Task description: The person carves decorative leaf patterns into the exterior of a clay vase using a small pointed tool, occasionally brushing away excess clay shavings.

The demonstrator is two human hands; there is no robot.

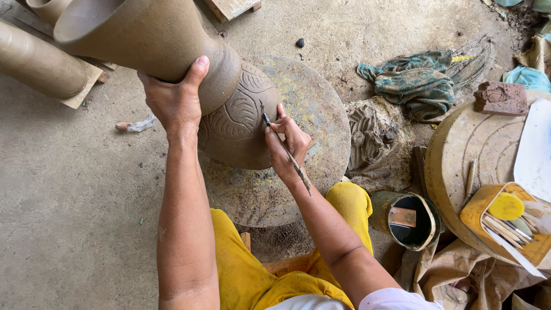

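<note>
One vase point(189, 74), one tool point(287, 152), two hands point(172, 100).

Pottery workshop: unfired clay vase point(172, 63) on turntable point(310, 115), concrete floor point(74, 201), tub of modelling tools point(508, 221), clay lump point(501, 99).

**Dusty workshop floor**

Bare grey concrete floor point(74, 201) spreads out under soft daylight. A crumpled teal rag point(416, 83) lies toward its upper right edge, a wooden pallet point(229, 7) at the top, brown paper point(459, 275) bottom right.

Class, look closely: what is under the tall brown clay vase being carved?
The tall brown clay vase stands on a round, paint-stained turntable disc. Its base and the disc's centre are hidden beneath the vase's belly.
</note>
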